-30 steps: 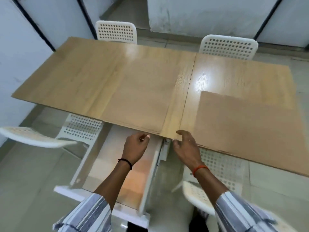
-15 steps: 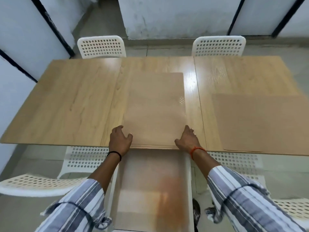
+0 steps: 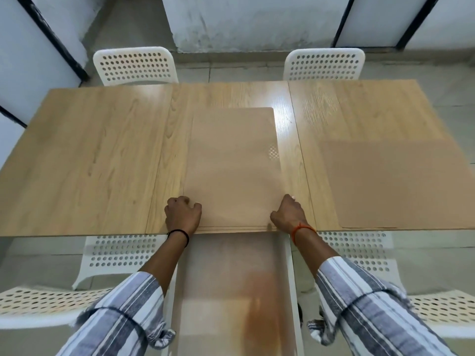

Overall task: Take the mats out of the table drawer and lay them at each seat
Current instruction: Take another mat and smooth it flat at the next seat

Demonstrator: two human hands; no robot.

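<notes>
A stack of tan mats (image 3: 232,165) lies on the wooden table (image 3: 90,163) in front of me, its near edge at the table's edge. My left hand (image 3: 182,214) rests curled on the stack's near left corner. My right hand (image 3: 289,213) is at its near right corner, fingers against the edge. A single tan mat (image 3: 395,183) lies flat at the right near seat. Below the table edge the white drawer (image 3: 289,278) stands pulled out, its bottom bare with an orange stain.
Two white perforated chairs (image 3: 133,65) (image 3: 325,64) stand at the far side. Two more white chairs (image 3: 113,255) (image 3: 365,255) are tucked under the near edge, either side of the drawer. White walls with black strips close in at left and behind.
Both hands have come from the drawer front up onto the near corners of the mat stack. My view has swung from an angle to square on the table.
</notes>
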